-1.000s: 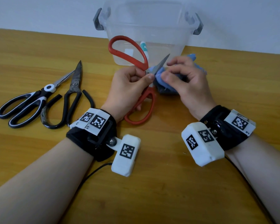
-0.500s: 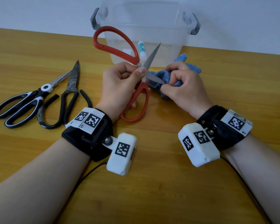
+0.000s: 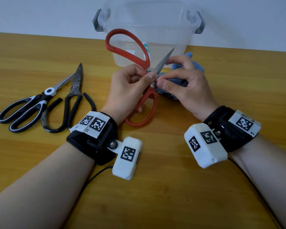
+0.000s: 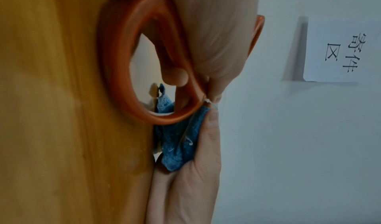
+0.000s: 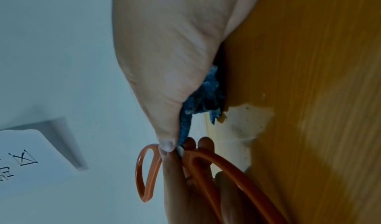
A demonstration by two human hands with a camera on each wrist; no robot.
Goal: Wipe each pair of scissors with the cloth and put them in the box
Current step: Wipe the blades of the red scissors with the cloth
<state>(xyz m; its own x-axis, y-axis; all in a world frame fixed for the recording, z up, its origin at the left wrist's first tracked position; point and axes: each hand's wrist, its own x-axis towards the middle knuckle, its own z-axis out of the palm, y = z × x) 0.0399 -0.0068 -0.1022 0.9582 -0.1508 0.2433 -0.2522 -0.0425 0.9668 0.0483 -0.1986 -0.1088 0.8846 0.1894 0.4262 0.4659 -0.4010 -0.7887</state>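
My left hand [image 3: 135, 83] grips the red-handled scissors [image 3: 127, 47] near the pivot, blades spread apart. One blade [image 3: 163, 62] points up and right toward the box. My right hand [image 3: 180, 81] pinches the blue cloth [image 3: 195, 65] around the other blade, which is hidden inside it, right at the pivot. The left wrist view shows the red handle loop [image 4: 123, 64] and the cloth [image 4: 181, 142] held under the thumb. In the right wrist view the cloth [image 5: 206, 93] bunches under my palm beside the red handle [image 5: 148, 170]. The clear plastic box [image 3: 149, 19] stands behind the hands.
Two more pairs lie on the wooden table [image 3: 155, 187] at the left: black-and-white-handled scissors [image 3: 28, 106] and black shears [image 3: 73, 96]. A small white and teal tube [image 3: 146, 47] is inside the box. A white wall runs behind the table.
The scissors' blades have spread wider and the upper red handle has swung up and left. My right hand with the cloth slid along the lower blade up to the pivot.
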